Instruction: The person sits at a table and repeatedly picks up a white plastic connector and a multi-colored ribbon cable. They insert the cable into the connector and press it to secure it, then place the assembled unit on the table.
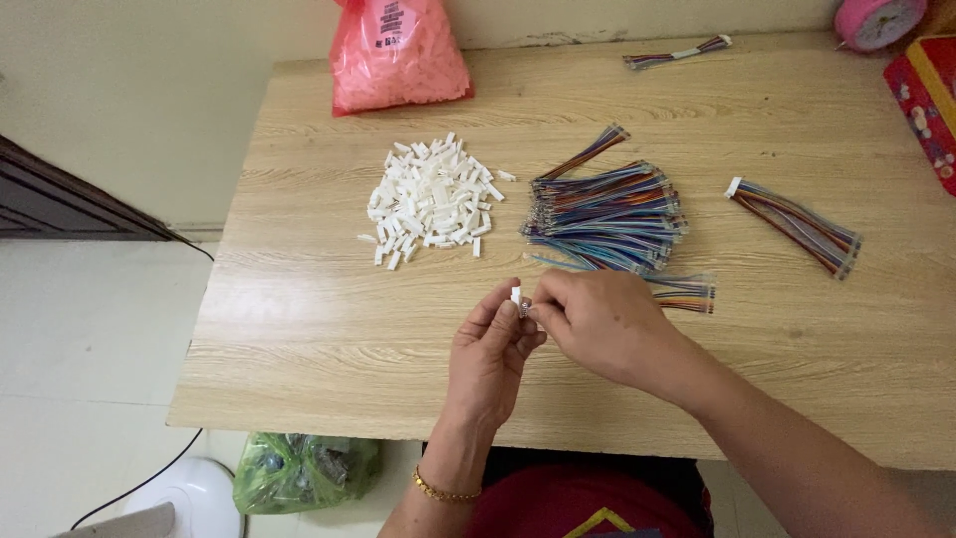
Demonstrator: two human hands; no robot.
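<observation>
Slippage is the risk: your left hand [490,354] pinches a small white connector [516,295] while your right hand [597,324] grips the ribbon wires [687,291]. Misaligned pins could bend, I judge.

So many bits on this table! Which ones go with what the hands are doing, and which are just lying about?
In use:
- small white plastic connector, pinched by left hand
- multicoloured ribbon wire, held by right hand
- heap of white plastic connectors
- pile of multicoloured wires

Lying about:
- pink plastic bag
- pink round clock
- green bag on the floor
</observation>
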